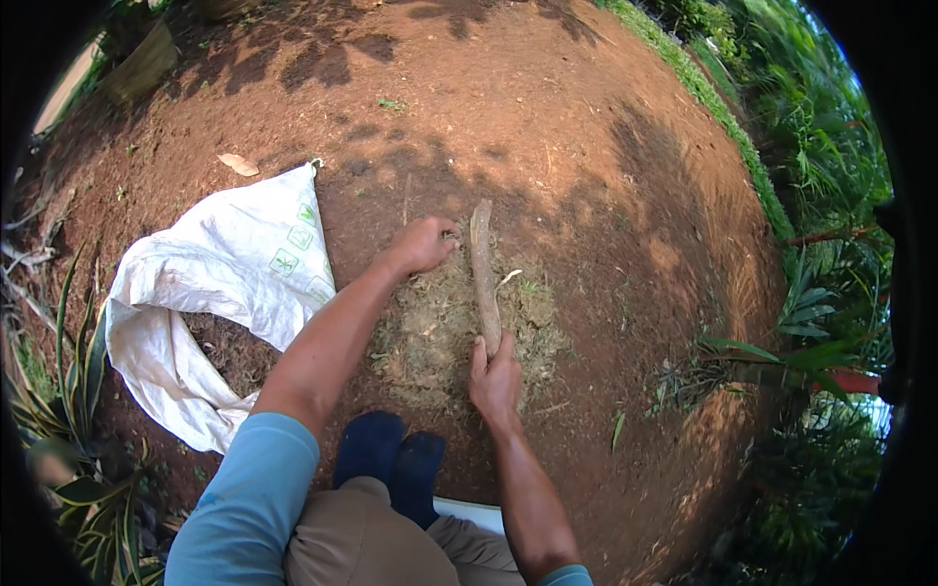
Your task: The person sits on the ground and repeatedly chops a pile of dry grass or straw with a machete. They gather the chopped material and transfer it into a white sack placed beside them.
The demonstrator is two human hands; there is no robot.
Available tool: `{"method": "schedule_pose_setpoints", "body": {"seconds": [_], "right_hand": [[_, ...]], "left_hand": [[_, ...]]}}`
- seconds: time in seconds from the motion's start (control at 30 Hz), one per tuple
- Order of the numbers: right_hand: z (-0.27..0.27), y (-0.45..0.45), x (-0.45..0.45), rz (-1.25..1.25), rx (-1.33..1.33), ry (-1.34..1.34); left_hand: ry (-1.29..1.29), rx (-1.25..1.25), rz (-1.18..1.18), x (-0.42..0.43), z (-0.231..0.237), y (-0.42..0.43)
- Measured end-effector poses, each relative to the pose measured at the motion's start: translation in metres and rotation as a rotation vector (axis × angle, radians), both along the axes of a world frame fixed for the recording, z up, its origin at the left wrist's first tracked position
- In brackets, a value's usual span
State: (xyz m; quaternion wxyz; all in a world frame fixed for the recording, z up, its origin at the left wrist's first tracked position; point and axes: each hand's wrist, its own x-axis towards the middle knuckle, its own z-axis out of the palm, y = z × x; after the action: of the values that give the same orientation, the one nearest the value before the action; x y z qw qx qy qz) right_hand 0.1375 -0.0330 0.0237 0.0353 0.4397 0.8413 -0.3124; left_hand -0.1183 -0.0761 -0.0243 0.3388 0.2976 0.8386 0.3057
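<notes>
My right hand point(496, 377) is closed around the lower end of a thick wooden stick point(484, 271). The stick points away from me over a flat heap of dry cut grass point(432, 340) on the soil. At the heap's far left edge is my left hand point(423, 244), its fingers curled, close to the stick's upper part. Some dry strands show at its fingertips, but whether they are gripped I cannot tell. A white woven plastic sack point(227, 242) with green printed symbols lies crumpled to the left, partly behind my left forearm.
Bare reddish soil point(527, 95) surrounds the heap. My feet in dark blue socks point(370, 447) are just below it. Long-leaved plants point(80, 366) grow at left; a grass strip point(703, 95) and dense shrubs point(828, 132) border the right. A dry leaf point(239, 165) lies beyond the sack.
</notes>
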Motion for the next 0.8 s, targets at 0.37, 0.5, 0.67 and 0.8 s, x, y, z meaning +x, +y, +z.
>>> {"method": "schedule_pose_setpoints", "body": {"seconds": [0.37, 0.5, 0.67, 0.8], "right_hand": [[-0.005, 0.003, 0.003, 0.024, 0.061, 0.047], [-0.005, 0.005, 0.007, -0.021, 0.025, 0.175], [-0.001, 0.009, 0.003, 0.013, 0.024, 0.12], [0.003, 0.01, 0.0, 0.06, 0.044, 0.007]], "left_hand": [[-0.001, -0.012, -0.009, 0.003, 0.005, -0.002], [-0.044, -0.019, -0.012, 0.001, 0.006, -0.002], [-0.03, 0.097, 0.054, 0.001, 0.002, -0.001], [-0.042, -0.067, 0.05, -0.007, 0.01, -0.005]]}}
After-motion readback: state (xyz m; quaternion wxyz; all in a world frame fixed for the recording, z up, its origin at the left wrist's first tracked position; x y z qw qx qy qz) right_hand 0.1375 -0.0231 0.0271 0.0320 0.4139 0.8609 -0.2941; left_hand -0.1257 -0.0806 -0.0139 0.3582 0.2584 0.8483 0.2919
